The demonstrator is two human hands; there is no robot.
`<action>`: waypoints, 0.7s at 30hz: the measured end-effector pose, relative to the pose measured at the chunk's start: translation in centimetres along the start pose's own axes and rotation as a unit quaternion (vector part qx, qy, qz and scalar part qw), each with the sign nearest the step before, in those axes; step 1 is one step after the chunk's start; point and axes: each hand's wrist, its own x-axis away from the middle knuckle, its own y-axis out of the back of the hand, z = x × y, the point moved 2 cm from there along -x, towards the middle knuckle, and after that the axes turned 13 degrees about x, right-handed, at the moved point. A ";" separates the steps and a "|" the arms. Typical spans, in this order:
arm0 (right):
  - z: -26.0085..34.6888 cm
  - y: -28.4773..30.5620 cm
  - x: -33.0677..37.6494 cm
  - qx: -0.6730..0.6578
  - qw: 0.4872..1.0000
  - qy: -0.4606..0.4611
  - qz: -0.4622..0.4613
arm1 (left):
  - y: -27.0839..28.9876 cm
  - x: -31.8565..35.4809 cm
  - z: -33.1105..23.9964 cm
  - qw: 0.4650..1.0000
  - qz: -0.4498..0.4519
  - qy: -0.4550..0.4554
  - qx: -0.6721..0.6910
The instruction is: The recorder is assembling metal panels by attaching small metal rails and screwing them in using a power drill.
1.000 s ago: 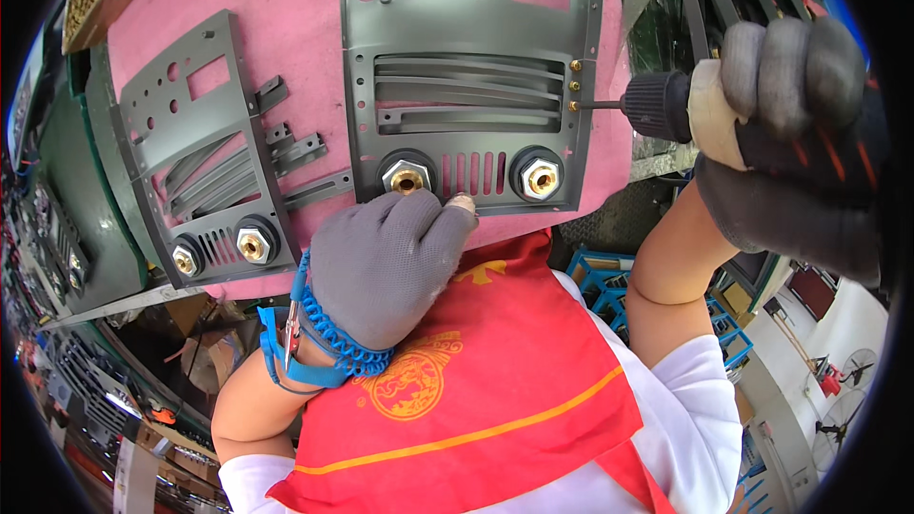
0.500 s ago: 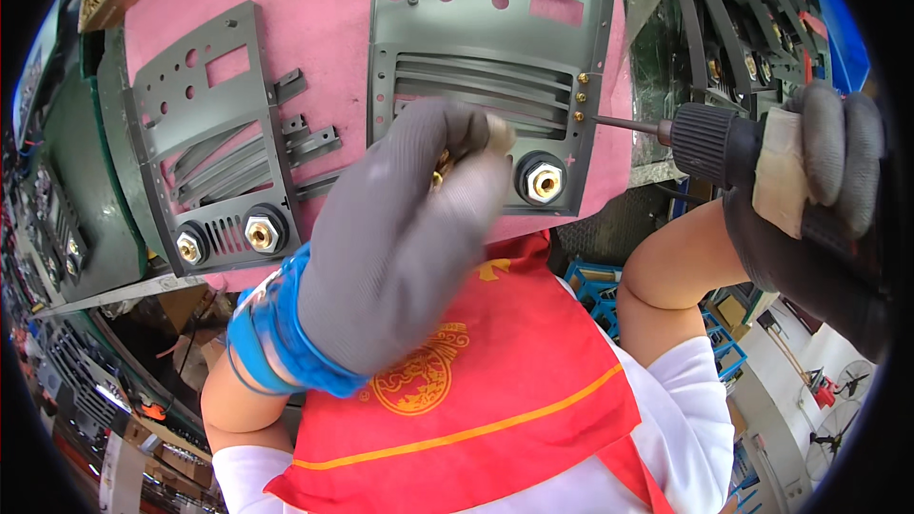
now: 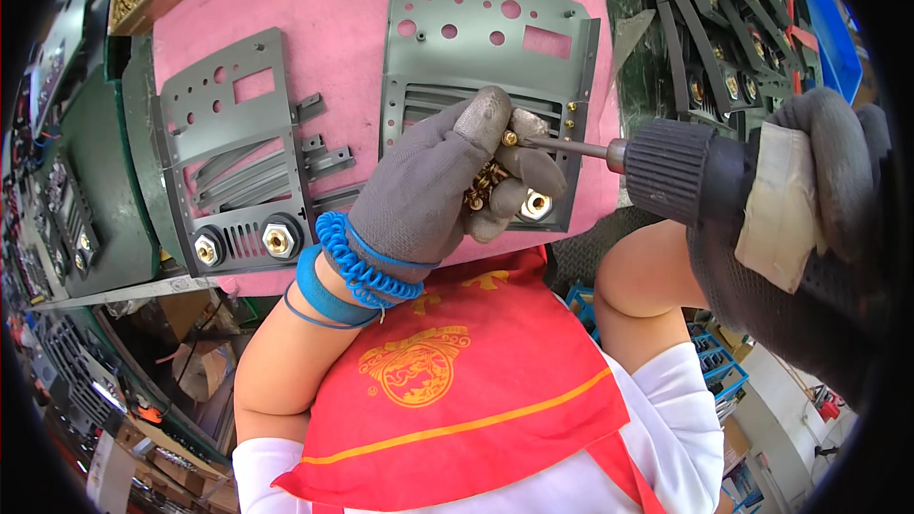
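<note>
Since half a second ago, your left hand (image 3: 438, 181) has dropped from high over the grey metal panel (image 3: 486, 67) to its right edge, and the driver has come in closer. Item, left hand: gloved, fingers curled around a clutch of small brass screws (image 3: 484, 183), one pinched at the fingertips against the driver bit (image 3: 562, 145). Item, right hand (image 3: 819, 190): gloved, clamped round the black power screwdriver (image 3: 685, 167), bit pointing left at the panel edge. Item, panel: lies mid-surface on the pink surface (image 3: 333, 38); brass terminal (image 3: 535, 204) already fitted at its near edge, several screws seated along the right edge, more apparently left to drive. Item, second panel (image 3: 233, 148): left, with two brass terminals (image 3: 276, 240) fitted.
</note>
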 end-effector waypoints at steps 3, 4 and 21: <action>0.0 -0.6 -0.1 0.000 1.000 0.003 0.006 | 0.5 -0.5 0.4 1.000 -0.004 0.011 0.009; -0.2 -0.8 -0.3 0.000 1.000 0.003 0.009 | 0.7 -0.8 0.7 1.000 -0.002 0.013 0.010; 0.0 -0.6 -0.3 0.016 1.000 0.010 0.020 | 0.1 -0.5 0.7 0.991 -0.069 -0.037 0.108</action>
